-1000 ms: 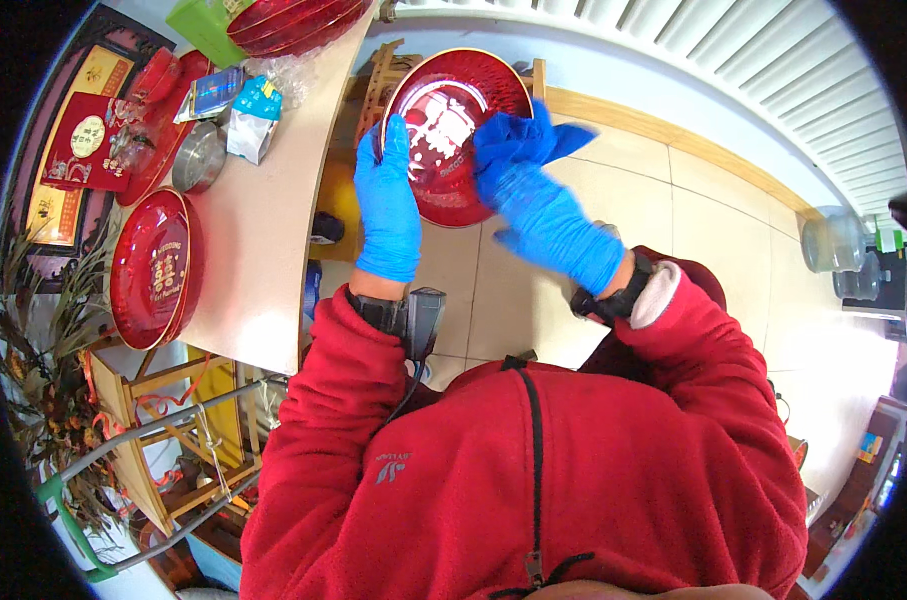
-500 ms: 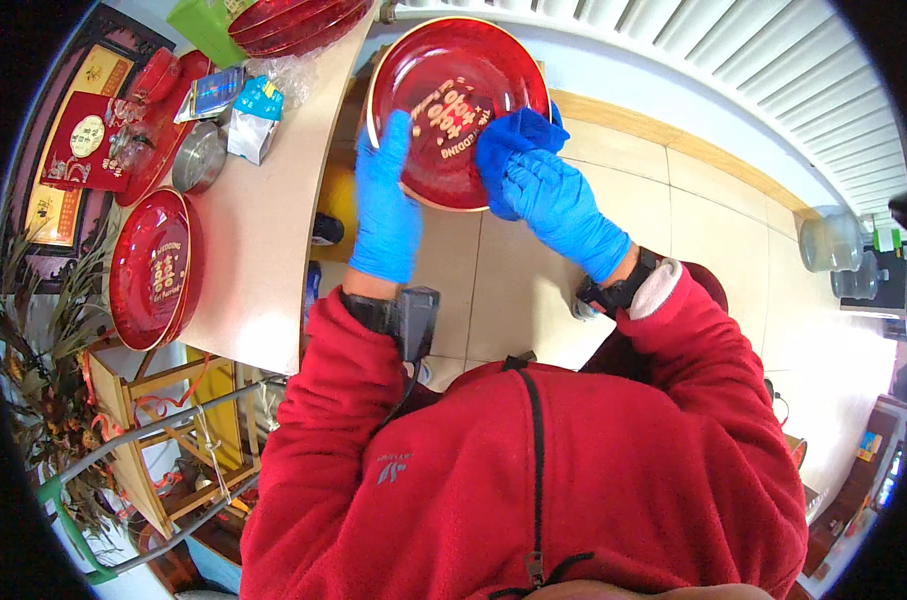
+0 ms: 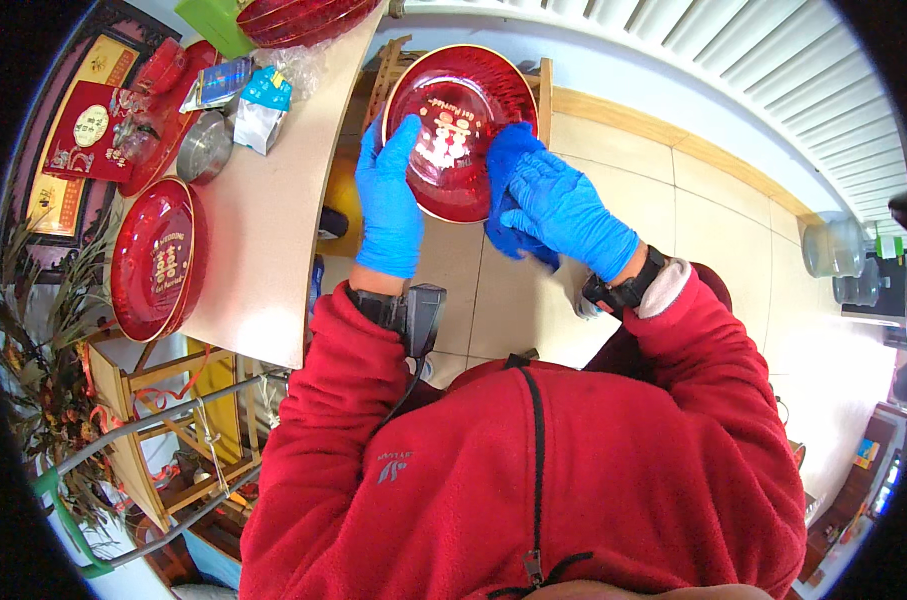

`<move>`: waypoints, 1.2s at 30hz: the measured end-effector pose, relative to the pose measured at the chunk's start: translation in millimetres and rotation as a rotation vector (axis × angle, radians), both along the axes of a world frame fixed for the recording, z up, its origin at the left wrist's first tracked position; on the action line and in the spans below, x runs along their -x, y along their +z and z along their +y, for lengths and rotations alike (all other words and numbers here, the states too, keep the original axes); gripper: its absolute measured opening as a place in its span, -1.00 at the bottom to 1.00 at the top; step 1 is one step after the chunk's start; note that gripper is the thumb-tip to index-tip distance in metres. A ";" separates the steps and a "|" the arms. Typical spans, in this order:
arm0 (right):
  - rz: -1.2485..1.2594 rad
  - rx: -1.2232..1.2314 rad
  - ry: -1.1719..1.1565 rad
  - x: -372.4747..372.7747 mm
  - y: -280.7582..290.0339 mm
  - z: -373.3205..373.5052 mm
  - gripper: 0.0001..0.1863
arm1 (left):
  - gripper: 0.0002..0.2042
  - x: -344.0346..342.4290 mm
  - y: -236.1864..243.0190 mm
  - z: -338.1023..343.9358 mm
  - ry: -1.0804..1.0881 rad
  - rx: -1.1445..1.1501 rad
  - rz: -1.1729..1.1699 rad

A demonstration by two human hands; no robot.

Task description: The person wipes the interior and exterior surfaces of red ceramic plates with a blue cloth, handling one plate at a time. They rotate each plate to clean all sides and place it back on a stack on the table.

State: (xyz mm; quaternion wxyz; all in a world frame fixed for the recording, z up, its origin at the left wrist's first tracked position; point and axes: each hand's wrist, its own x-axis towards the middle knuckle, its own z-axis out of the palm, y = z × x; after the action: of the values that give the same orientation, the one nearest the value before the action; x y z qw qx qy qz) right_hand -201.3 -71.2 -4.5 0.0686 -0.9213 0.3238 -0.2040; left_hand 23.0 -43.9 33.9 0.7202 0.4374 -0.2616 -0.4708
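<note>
Two grips on my feed: blue-gloved left hand (image 3: 390, 210) clamps the glossy red, gold-rimmed round dish (image 3: 460, 128) at its eight o'clock; blue-gloved right hand (image 3: 565, 208) clutches crumpled dark-blue cloth (image 3: 510, 165) against its four o'clock. Dish, at my twelve, has turned clockwise since half a second ago; I'd guess wiping reaches fresh rim.

Held plate (image 3: 448, 105) front-centre; left hand (image 3: 391, 205) at its left rim, cloth (image 3: 508, 172) at its right rim, right hand (image 3: 571, 212) on the cloth. Table (image 3: 258, 255) to the left: table plate (image 3: 155, 262) at near-left corner, bowl (image 3: 205, 150) beyond it, packet (image 3: 263, 110) right of bowl (can't tell if touching). Rack (image 3: 138, 478) nearer than table. Radiator (image 3: 733, 75) ahead-right, jugs (image 3: 831, 248) far right.
</note>
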 end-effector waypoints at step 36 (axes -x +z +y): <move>-0.112 -0.183 0.216 -11.2 -4.4 -17.3 -0.66 | -0.51 26.4 -38.6 4.0 -0.316 -0.117 0.179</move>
State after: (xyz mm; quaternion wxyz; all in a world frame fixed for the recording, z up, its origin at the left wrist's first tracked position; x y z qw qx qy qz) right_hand -190.1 -88.5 -8.8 0.1921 -0.9278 0.2356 -0.2162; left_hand -3.4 -39.9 -4.7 0.6311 0.3885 -0.2341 -0.6292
